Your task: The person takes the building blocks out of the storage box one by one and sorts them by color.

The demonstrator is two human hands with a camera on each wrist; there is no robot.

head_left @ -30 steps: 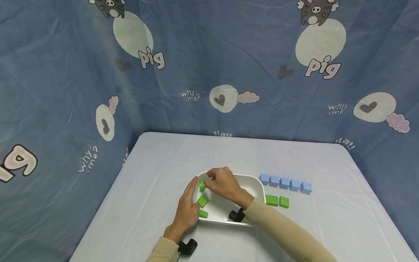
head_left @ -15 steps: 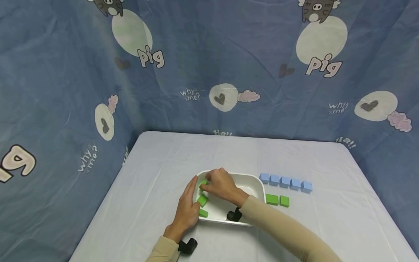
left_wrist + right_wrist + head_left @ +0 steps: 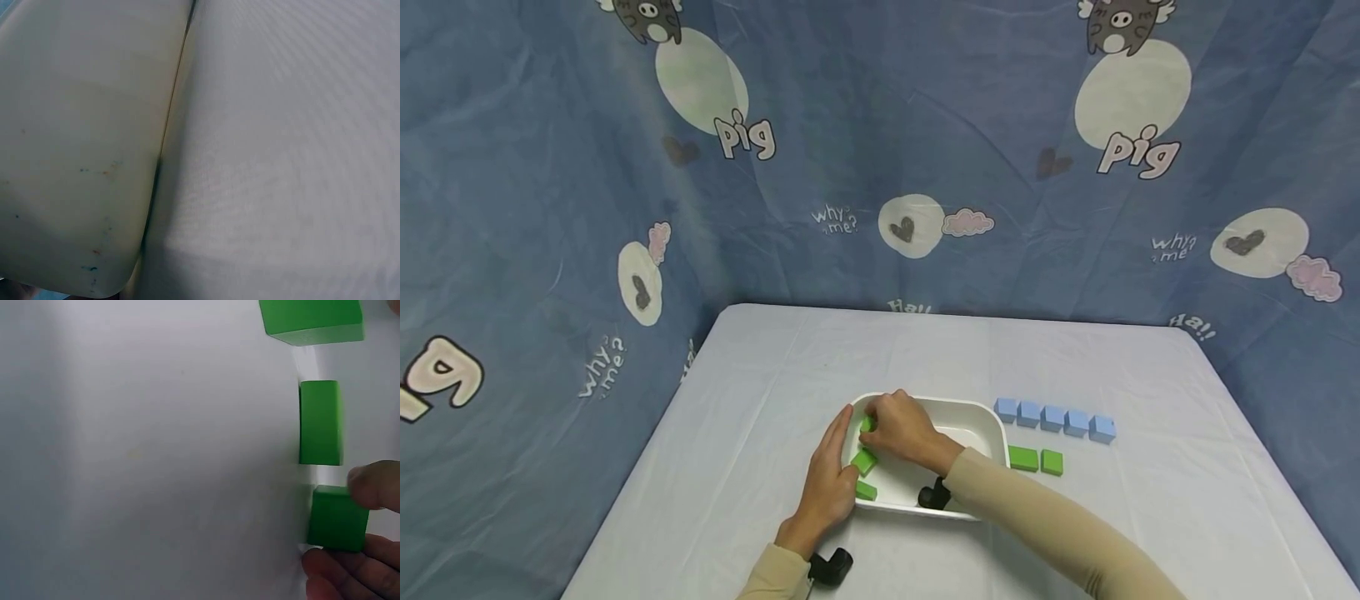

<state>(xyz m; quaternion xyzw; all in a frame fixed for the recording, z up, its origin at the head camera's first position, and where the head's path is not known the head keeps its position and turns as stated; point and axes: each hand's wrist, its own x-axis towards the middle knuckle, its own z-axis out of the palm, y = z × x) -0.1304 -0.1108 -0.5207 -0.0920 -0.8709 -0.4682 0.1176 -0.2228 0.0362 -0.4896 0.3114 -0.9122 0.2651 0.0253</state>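
My right hand [image 3: 904,427] reaches into the white tray [image 3: 932,510] and pinches a green block [image 3: 339,520] near the far left corner. The thumb lies against one side of it and the fingers against the opposite side. Two more green blocks line the tray's left wall: a middle one [image 3: 320,422] and a near one [image 3: 866,491]. My left hand [image 3: 826,485] rests along the outside of that wall with straight fingers, its thumb at the rim. The left wrist view shows only the tray's outer side [image 3: 75,125] and the cloth.
Right of the tray stands a row of several blue blocks [image 3: 1052,418]. In front of that row lie two green blocks, a longer one [image 3: 1023,458] beside the tray and a shorter one [image 3: 1052,462]. White cloth [image 3: 850,350] covers the table; a blue patterned curtain [image 3: 820,125] hangs behind.
My right hand has moved slightly left and closed its thumb and fingers on the far green block, which has shifted a little. The left hand and tray have stayed put.
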